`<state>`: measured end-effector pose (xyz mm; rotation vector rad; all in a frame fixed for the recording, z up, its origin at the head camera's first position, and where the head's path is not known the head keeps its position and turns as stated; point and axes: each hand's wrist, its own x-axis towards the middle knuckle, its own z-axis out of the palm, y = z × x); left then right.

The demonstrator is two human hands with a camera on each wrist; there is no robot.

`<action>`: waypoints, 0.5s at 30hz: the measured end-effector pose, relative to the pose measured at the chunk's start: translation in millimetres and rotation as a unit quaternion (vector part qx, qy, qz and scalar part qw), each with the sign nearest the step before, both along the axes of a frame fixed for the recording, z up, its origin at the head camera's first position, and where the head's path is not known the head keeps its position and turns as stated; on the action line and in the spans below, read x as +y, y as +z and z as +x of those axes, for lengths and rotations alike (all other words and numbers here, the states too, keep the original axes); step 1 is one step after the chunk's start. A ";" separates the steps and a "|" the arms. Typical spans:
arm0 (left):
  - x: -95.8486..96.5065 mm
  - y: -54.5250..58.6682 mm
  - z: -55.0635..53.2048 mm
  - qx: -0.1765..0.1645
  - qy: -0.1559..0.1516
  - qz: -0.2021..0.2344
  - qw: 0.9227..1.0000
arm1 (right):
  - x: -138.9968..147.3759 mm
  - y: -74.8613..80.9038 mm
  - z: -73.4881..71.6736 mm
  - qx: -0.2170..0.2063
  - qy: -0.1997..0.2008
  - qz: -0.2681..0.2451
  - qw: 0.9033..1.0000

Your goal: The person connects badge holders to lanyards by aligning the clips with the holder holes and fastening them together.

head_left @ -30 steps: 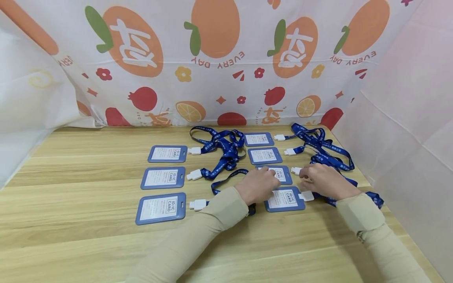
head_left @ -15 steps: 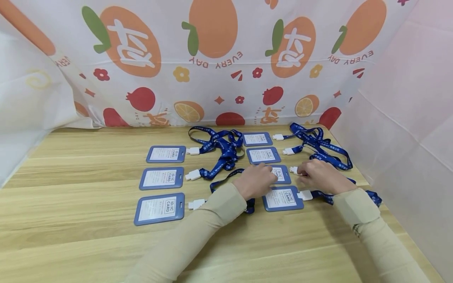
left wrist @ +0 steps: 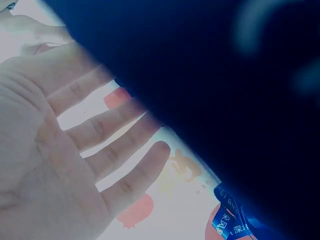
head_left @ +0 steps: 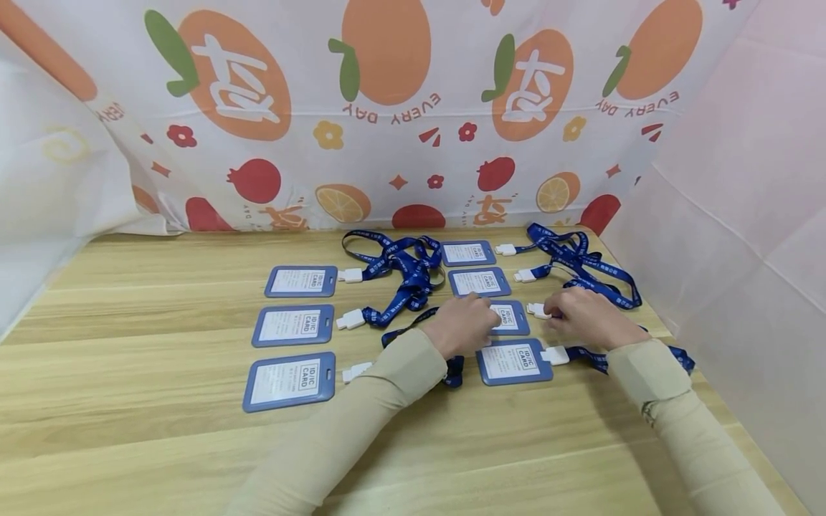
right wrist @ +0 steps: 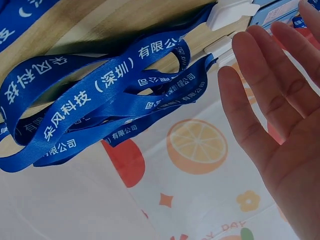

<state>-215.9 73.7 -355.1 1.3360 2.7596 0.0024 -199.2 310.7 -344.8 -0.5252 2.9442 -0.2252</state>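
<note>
In the head view, my left hand (head_left: 466,326) reaches over the third blue card holder (head_left: 511,317) of the right column, bent fingers holding its left part and hiding it. Its fingers (left wrist: 112,155) spread in the left wrist view, some tips hidden behind a blurred dark-blue band. My right hand (head_left: 590,315) pinches the white plastic clip (head_left: 535,309) beside that holder, covering the clip's right end. The right wrist view shows its other fingers (right wrist: 245,115) stretched beside printed blue lanyards (right wrist: 100,95). A nearer card holder (head_left: 514,362) lies just below both hands, its clip (head_left: 553,355) at its slot.
Two more card holders (head_left: 479,282) lie farther back in that column. On the left is a column of three holders (head_left: 289,381) with white clips (head_left: 350,319) and bunched blue lanyards (head_left: 409,269). Fruit-print cloth (head_left: 387,165) stands behind the wooden table (head_left: 148,373), pale cloth (head_left: 742,236) at right.
My right fingers have come closer over the third clip. My left hand stays by the same holder with a slight shift. The view has drifted a little; the holders keep their places.
</note>
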 end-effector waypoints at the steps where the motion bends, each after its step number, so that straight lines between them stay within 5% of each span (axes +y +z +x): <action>1: 0.1 0.0 -0.5 0.002 0.000 0.000 1.000 | 0.0 -0.3 -0.9 0.005 0.004 0.001 1.000; 15: 0.6 -1.1 -7.2 -0.003 0.012 -0.003 1.000 | 2.9 -2.3 -13.4 0.036 0.012 -0.006 0.999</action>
